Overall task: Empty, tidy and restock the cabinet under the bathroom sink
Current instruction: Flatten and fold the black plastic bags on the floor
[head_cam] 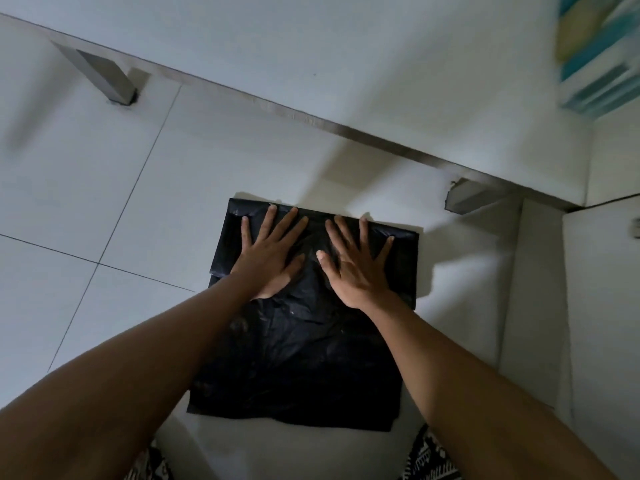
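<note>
The black bag (pixel 298 358) lay flat on the floor (pixel 104 202) just before the cabinet (pixel 381 64), its long axis running from the person toward the cabinet's base, its far edge doubled over. It looked flattened; whether anything was inside could not be told. Both arms reached forward. The left hand (pixel 268 254) and right hand (pixel 356 268) pressed palm-down, side by side, on the bag's far end, each grip apart, fingers splayed, clamped on nothing.

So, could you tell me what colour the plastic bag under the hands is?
Black, glossy and crinkled; the plastic bag shows in the head view.
</note>
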{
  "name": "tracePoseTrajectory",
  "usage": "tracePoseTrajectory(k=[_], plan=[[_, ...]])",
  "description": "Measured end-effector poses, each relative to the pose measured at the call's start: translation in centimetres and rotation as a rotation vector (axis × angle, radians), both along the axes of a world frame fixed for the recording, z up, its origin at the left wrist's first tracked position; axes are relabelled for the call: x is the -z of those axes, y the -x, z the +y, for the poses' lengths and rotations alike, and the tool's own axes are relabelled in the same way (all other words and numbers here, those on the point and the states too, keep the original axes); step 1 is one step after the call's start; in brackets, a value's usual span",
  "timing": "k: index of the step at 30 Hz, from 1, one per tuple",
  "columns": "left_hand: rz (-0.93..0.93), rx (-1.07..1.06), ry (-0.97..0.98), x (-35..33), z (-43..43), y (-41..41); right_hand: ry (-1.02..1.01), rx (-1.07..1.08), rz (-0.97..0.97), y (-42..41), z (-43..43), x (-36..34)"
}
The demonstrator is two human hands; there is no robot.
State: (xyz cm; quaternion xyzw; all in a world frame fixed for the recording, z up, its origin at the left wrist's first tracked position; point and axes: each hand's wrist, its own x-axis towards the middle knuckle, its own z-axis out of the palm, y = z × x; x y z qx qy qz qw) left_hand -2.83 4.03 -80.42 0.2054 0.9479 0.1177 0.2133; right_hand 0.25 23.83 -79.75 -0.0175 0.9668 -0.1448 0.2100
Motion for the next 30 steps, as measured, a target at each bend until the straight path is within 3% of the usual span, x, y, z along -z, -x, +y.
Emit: tracePoseTrajectory(k=[6,17,24,27,30], plan=[[0.234,-0.097,0.024,-0.6,-1.5,-1.2,-0.124,0.155,0.231,-1.8,3.1,-0.9],[0.204,-0.106,0.147,1.9,-1.9,-1.6,-0.246,0.244,0.175,-2.8,5.4,2.1],[0.005,-0.148,0.045,-0.4,-2.0,-0.4,-0.203,0.247,-0.056,-1.7,5.4,0.0],[0.083,-0.195,0.021,-2.2,-1.6,0.9,-0.162,0.275,-0.12,-0.9,4.9,-1.1],[0.215,-0.187,0.065,-3.6,-1.3,2.9,-0.138,0.285,-0.057,-0.2,5.0,-2.4]])
